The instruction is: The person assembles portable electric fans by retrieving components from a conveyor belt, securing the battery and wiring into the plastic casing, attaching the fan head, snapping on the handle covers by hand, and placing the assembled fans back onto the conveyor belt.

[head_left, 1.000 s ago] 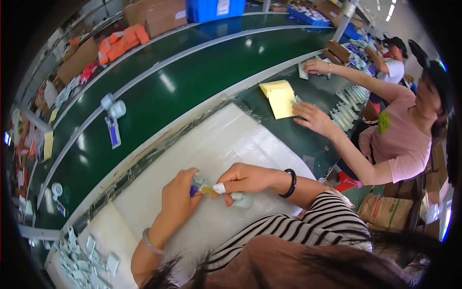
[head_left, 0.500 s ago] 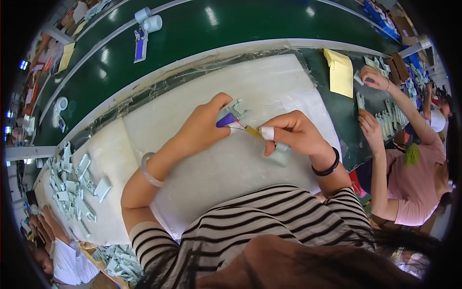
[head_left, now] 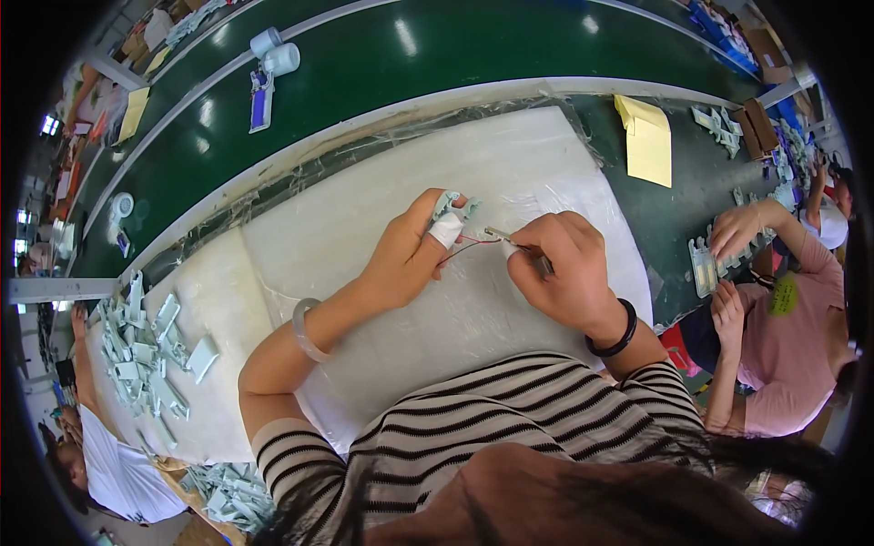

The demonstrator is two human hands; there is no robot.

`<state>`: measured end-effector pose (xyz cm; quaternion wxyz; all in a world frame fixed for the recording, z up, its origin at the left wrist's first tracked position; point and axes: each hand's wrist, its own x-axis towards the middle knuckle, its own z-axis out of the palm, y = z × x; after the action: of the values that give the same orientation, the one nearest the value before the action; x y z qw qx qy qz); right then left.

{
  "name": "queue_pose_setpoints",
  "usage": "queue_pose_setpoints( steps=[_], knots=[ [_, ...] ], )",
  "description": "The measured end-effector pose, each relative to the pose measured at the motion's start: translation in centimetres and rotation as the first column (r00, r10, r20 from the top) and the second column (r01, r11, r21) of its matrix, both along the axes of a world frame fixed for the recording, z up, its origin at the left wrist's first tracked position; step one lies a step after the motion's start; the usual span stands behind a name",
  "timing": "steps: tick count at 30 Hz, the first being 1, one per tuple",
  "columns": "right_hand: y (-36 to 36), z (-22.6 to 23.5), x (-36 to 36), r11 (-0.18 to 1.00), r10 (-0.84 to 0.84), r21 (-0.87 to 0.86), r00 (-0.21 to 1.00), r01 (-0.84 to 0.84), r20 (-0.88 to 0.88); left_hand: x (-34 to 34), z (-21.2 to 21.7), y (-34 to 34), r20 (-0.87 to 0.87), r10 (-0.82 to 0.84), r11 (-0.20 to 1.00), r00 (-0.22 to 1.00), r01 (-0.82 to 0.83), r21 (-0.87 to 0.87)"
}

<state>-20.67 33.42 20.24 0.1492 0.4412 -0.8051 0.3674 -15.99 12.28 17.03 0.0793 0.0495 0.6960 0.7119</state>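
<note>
My left hand (head_left: 405, 246), its thumb wrapped in white tape, is closed around a pale green plastic housing (head_left: 452, 206). The housing's open, ribbed end sticks out past the thumb; the rest is hidden by the fingers. A red and a black wire (head_left: 472, 241) stretch from the left hand toward the right. There my right hand (head_left: 564, 268) pinches a small narrow part (head_left: 497, 234) between thumb and fingers, at the wire ends. Its exact kind is too small to tell. Both hands are above a white, plastic-covered work mat (head_left: 410, 346).
A pile of pale green plastic parts (head_left: 146, 350) lies at the left. Beyond the mat runs a green conveyor belt (head_left: 364, 55) bearing an assembly with a purple cell (head_left: 261, 98). Yellow paper (head_left: 647, 150) lies at the right, near a co-worker's hands (head_left: 733, 232).
My right hand has turned, and the yellow strip it held no longer shows its flat face. A pale green round piece under that hand and the purple cell by my left hand are out of sight.
</note>
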Motion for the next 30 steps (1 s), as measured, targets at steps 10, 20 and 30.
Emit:
queue_pose_setpoints(
  steps=[10, 20, 30],
  knots=[
    [-1.1, -2.1, -0.3, 0.963, 0.100, -0.260, 0.991, -0.074, 0.085, 0.9, 0.5, 0.7, 0.022, 0.004, 0.995, 1.000, -0.006, 0.102],
    [-1.2, -1.5, 0.0, 0.962, 0.194, -0.185, 0.979, -0.202, -0.061, 1.8, 1.0, 1.1, 0.003, -0.005, 0.995, 1.000, 0.004, 0.102],
    [-1.2, -1.9, 0.0, 0.962, 0.175, -0.195, 0.980, -0.192, -0.100, 2.2, 1.6, 1.4, -0.057, -0.008, 0.999, 0.998, 0.010, 0.034]
  ],
)
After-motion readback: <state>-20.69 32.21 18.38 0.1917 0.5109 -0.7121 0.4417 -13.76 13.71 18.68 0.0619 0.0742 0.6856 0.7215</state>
